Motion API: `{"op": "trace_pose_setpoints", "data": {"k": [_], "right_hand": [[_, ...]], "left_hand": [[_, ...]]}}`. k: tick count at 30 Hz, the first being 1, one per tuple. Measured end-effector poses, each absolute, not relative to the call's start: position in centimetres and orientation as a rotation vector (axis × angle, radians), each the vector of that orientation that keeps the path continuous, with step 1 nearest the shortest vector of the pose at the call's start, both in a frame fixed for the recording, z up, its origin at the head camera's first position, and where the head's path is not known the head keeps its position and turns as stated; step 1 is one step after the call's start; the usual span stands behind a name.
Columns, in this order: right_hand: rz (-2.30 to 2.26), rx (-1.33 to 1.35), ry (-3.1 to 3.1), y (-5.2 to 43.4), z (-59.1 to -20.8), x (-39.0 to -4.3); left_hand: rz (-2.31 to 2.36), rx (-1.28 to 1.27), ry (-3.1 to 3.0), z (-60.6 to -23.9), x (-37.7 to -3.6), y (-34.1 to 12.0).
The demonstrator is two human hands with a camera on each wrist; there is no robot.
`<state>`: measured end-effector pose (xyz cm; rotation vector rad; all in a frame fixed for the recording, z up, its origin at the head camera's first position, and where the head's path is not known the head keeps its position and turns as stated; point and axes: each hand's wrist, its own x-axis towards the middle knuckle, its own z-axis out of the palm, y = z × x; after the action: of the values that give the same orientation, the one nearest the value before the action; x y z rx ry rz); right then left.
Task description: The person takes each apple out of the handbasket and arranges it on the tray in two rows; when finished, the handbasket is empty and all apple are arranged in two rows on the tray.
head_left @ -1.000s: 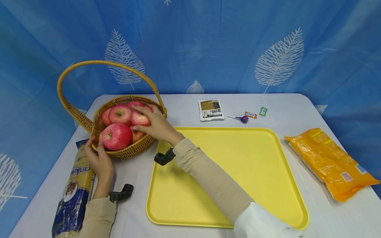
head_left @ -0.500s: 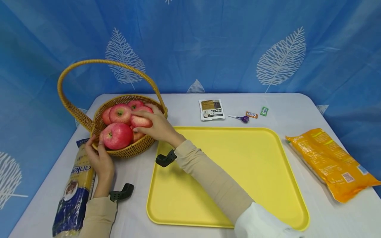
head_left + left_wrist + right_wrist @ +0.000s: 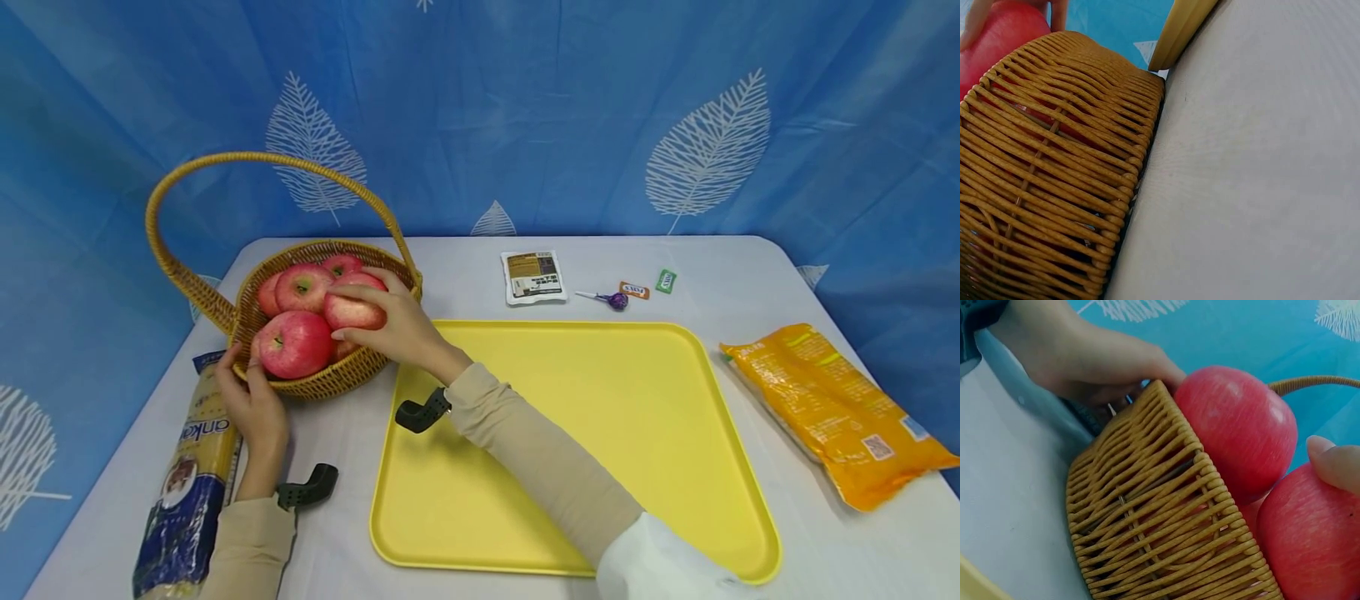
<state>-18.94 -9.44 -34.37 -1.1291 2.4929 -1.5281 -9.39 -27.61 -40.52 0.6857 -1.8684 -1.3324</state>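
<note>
Staged tabletop set: a white table (image 3: pixel 480 267) stands before a blue leaf-print backdrop cloth (image 3: pixel 525 117), with packaged snacks (image 3: pixel 828 412) and a yellow tray (image 3: pixel 600 433) laid out.

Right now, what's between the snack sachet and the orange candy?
Head view: a purple lollipop lies on the table between the sachet and the orange candy; nothing else there.

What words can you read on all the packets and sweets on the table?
"nka": part of a bigger word on the long blue and yellow packet by the left hand; the rest is hidden.
White packet with the brown label: print too small to read.
Orange sweet: blurred.
Green sweet: blurred.
Orange bag: only a square code shows; its print is too small.
Purple lollipop: nothing readable.
</note>
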Motion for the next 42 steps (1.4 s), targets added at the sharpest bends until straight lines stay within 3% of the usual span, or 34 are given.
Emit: {"op": "trace_pose_setpoints", "data": {"k": [11,25,42], "right_hand": [[-1.678,-1.13,2.443,-8.0,-34.7,-18.1],[-1.803,-1.115,2.364,-4.8,-36.3,-17.5],[-1.522,-1.093,2.45,-2.4,-40.8,-18.5]], "left_hand": [[-1.319,0.699,-1.876,-38.8,-9.0,-26.4],[-1.33,0.718,-1.881,-41.0,-9.6,-27.5],[-1.294,0.705,-1.893,-40.6,-9.4,-27.6]]}}
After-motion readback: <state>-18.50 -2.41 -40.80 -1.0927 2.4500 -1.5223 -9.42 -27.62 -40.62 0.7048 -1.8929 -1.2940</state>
